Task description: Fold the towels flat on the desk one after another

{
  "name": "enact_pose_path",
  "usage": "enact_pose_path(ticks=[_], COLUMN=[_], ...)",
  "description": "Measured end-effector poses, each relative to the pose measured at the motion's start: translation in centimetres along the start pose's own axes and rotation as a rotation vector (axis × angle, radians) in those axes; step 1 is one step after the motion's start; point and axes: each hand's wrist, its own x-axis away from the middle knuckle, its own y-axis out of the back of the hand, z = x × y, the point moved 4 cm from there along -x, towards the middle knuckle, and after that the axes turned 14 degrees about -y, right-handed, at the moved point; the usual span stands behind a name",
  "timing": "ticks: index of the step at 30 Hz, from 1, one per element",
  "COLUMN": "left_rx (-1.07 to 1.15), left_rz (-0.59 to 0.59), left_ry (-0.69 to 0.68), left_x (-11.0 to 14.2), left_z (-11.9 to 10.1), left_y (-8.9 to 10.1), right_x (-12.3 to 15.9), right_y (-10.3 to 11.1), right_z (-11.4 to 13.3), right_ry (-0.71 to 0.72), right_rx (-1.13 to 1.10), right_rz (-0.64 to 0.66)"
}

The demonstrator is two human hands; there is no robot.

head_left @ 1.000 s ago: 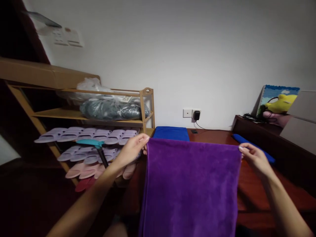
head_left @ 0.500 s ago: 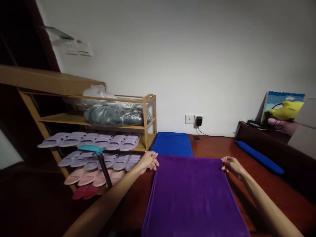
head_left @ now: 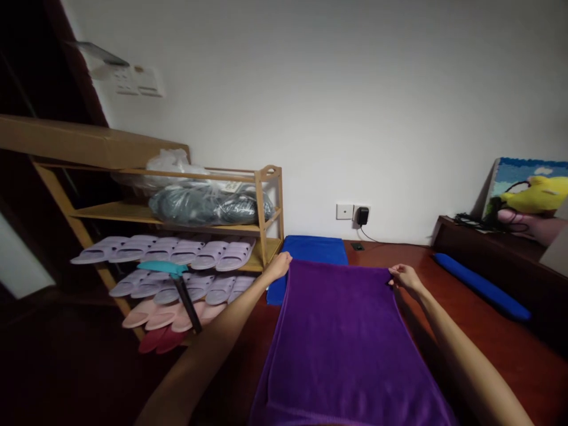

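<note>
A purple cloth, perhaps a towel (head_left: 346, 337), stretches between my two hands, with its layered left edge showing and its near end running to the bottom of the view. My left hand (head_left: 279, 266) pinches its far left corner. At the far right corner, my right hand (head_left: 406, 278) grips the edge between thumb and fingers. Behind the purple towel lies a folded blue cloth (head_left: 315, 248) on the reddish-brown wooden surface (head_left: 386, 254), partly covered from view by the towel and my left hand.
On the left stands a wooden shoe rack (head_left: 261, 219) with lilac slippers (head_left: 213, 254) and a plastic-wrapped bundle (head_left: 199, 204). A teal-topped handle (head_left: 162, 268) rises before it. A long blue roll (head_left: 481, 286) lies at right beside a dark ledge (head_left: 444, 234). A black plug (head_left: 362, 215) sits in the wall.
Both hands have moved farther forward with the towel's far edge, toward the blue cloth. More of the towel's near end shows. The view has shifted slightly left.
</note>
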Motion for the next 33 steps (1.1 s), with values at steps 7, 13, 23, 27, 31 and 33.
enact_pose_path(ticks=[7,13,23,27,31,33], left_rx=[-0.209,-0.248,-0.309,-0.285,-0.272,-0.274], left_rz=[-0.014,0.128,0.129,0.171,0.212,0.217], left_ry=[-0.116,-0.347,-0.430,-0.503,-0.529,-0.530], left_x=[1.0,2.5,3.0,2.1,1.2,1.1], left_z=[-3.0,-5.6,-7.5,-9.5,-10.0,-10.2], left_y=[-2.5,-7.3,-7.7,-8.9,-10.3,-10.5], right_x=[-0.1,2.2,3.9,5.0,4.9,4.9], right_y=[-2.1,-7.3,-8.5,-11.3,-13.2,-13.5], right_z=[-0.6,-1.4,-0.4,0.8,1.2,1.4], right_ry=[0.084,0.299,0.387,0.466,0.469,0.471], right_rx=[0.262,0.697,0.924,0.880,0.896,0.922], right_rz=[-0.208,-0.003,0.001,0.116,0.149,0.148])
